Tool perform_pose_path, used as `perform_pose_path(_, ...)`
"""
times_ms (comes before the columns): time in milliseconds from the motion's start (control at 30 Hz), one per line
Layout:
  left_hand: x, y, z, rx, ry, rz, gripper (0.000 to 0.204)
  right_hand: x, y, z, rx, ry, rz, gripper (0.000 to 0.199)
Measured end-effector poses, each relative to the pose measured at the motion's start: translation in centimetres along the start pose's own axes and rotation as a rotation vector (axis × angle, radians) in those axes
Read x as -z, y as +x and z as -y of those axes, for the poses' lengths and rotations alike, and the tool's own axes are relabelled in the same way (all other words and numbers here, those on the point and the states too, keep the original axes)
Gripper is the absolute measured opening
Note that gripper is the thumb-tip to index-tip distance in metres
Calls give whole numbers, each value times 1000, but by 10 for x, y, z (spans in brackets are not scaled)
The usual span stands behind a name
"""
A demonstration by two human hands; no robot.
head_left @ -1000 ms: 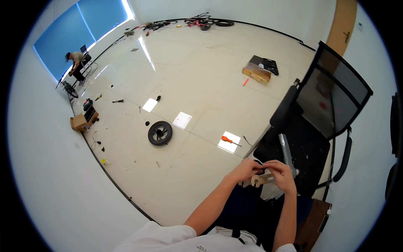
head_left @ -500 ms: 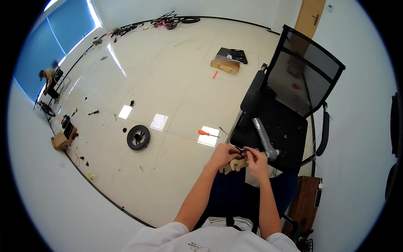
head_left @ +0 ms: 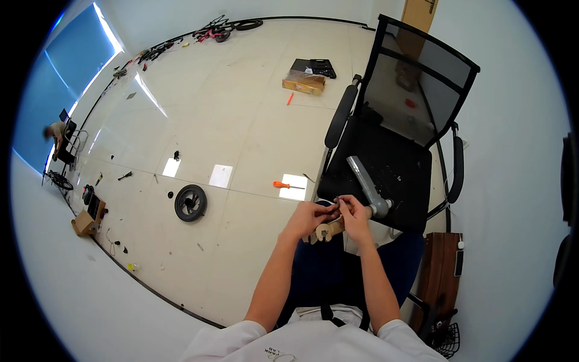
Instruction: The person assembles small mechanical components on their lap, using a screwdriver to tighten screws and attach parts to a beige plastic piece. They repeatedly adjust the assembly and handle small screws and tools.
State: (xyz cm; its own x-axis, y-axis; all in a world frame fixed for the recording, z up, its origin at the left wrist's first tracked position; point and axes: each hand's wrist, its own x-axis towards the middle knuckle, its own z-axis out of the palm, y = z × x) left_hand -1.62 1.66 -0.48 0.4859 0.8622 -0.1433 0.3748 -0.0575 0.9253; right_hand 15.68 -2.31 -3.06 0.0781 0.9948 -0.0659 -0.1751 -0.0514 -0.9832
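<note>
My left hand [head_left: 307, 218] and my right hand [head_left: 356, 220] meet over my lap, both with fingers pinched. Between their fingertips is a small dark piece [head_left: 336, 203], too small to name. Just below them, a beige part with forked ends [head_left: 325, 231] lies across my thighs. Beside my right hand, a grey metal tube with a rounded joint [head_left: 365, 181] rests on the black seat of the office chair [head_left: 395, 160]. Whether the beige part and the grey tube are one piece is hidden by my right hand.
On the floor to the left lie a small black wheel [head_left: 190, 203] and an orange-handled screwdriver [head_left: 282, 184]. Farther off sit an open tool case [head_left: 313, 67] and a cardboard box [head_left: 304, 84]. A wooden cabinet [head_left: 442, 265] stands at right. Another person [head_left: 60, 139] sits far left.
The view has turned slightly, so the room appears shifted left and up. My hands stay together at the small dark piece, with only slight finger movement.
</note>
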Motion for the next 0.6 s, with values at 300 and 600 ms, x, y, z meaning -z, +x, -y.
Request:
perform_pose_path(300, -2, 2, 8, -11, 25, -50, 22, -21, -13, 38, 366, -571, -150, 24)
perform_pose_path(600, -2, 6, 17, -33, -10, 47, 25, 5, 1, 51, 390, -703, 170, 16)
